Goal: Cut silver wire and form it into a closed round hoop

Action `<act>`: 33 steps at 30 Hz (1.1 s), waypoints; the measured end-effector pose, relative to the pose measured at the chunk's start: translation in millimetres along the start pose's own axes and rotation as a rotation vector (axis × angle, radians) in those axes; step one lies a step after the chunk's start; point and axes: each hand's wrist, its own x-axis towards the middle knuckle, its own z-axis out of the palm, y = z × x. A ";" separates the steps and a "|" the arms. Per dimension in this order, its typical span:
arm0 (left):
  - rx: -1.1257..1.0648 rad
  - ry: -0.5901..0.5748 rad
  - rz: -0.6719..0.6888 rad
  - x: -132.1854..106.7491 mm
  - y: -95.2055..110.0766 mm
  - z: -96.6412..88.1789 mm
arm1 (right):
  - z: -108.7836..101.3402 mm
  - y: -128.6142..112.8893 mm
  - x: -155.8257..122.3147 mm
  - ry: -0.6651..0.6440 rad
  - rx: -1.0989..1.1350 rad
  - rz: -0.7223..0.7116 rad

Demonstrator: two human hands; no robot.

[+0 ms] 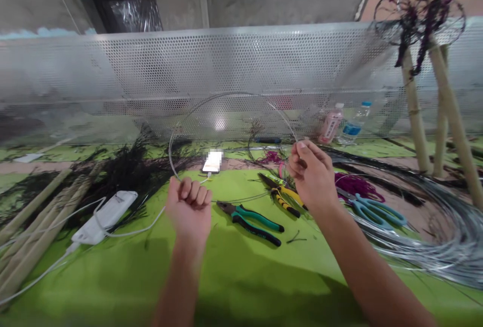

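A thin metal wire [211, 97] arches upward in a wide loop between my two hands. My left hand [189, 206] is closed in a fist on its left end, while my right hand [312, 171] pinches the other side between thumb and fingers. Below the loop, pliers with green and black handles [260, 221] lie on the green tabletop [226, 276]. Behind them are yellow-and-black pliers [287, 201], partly covered by my right hand. Light blue scissors [379, 211] rest right of my right wrist, beside a purple cord bundle [360, 186].
A big coil of wire [453, 251] spreads over the right side. Nets on wooden poles [417, 110] stand behind it, near two bottles [352, 123]. At left lie a white power strip [107, 216], dark netting [124, 176] and poles [49, 226]. A phone [212, 162] glows mid-table before a perforated metal panel [226, 60].
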 end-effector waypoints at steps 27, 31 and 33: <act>0.641 -0.609 -0.634 73.0 48.3 49.6 | -37.9 -66.7 26.6 -0.560 -0.600 -0.075; 0.704 -0.679 -0.647 73.0 47.5 77.9 | -23.7 -84.8 27.4 -0.641 -0.754 -0.182; 0.743 -0.719 -0.663 71.3 48.8 88.8 | -18.5 -92.4 29.1 -0.669 -0.800 -0.227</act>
